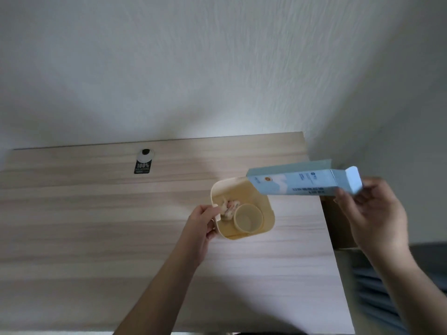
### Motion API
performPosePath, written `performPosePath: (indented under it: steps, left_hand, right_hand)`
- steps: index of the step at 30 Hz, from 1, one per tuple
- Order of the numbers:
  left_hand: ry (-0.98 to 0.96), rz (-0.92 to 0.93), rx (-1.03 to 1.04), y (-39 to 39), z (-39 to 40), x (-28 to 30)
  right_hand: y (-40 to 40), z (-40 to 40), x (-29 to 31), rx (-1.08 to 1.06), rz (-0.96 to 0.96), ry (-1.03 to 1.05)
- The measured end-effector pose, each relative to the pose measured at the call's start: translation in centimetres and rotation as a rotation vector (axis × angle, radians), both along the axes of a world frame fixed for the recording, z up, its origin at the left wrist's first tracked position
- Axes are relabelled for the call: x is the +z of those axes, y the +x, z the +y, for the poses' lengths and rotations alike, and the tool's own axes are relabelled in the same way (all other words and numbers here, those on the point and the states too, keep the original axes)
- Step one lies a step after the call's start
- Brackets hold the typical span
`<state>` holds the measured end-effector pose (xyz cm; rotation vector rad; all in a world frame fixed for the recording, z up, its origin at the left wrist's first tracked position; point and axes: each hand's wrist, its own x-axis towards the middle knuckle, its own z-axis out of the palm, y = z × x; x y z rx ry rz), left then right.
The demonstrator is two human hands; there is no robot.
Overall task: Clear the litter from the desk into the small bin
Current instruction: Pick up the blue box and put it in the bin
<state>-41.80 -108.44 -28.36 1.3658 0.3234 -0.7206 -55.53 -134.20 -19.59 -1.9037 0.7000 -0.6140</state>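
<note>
**Blue carton held over the small bin**

A small cream plastic bin (pixel 243 209) with rounded corners stands on the pale wood-grain counter (pixel 121 226), near its right edge. Inside it lie a crumpled wad of white paper (pixel 228 208) and a cream plastic cup (pixel 249 217), the cup tipped against the bin's right side.

The left hand (pixel 202 226) holds the bin by its left rim, grip clamped there, fingers curled over the edge and thumb on the outside wall.

The right hand (pixel 377 213) has its grip clamped on a long light-blue cardboard carton (pixel 302 183), pinching the end with the open flap. The carton is in the air, tilted, its far end over the bin's back right corner.

Near the counter's back edge lies a black tag with white "100%" lettering (pixel 142 168), beside a round white grommet (pixel 145 154).
</note>
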Motion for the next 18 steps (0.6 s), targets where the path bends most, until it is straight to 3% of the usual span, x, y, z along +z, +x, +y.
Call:
performPosePath:
  steps: [5,11,18]
  left_hand:
    - [-0.013,-0.007,-0.044,-0.7,2.7,1.0]
    - [-0.062,-0.003,-0.099,-2.9,7.0,2.0]
    - [-0.073,-0.011,-0.125,-5.0,11.9,2.3]
  right_hand:
    - [-0.7,5.3,0.4,0.076,-0.051,-0.267]
    - [1.1,11.8,-0.6,0.35,-0.091,-0.688]
    - [1.7,16.7,-1.6,0.592,-0.112,-0.879]
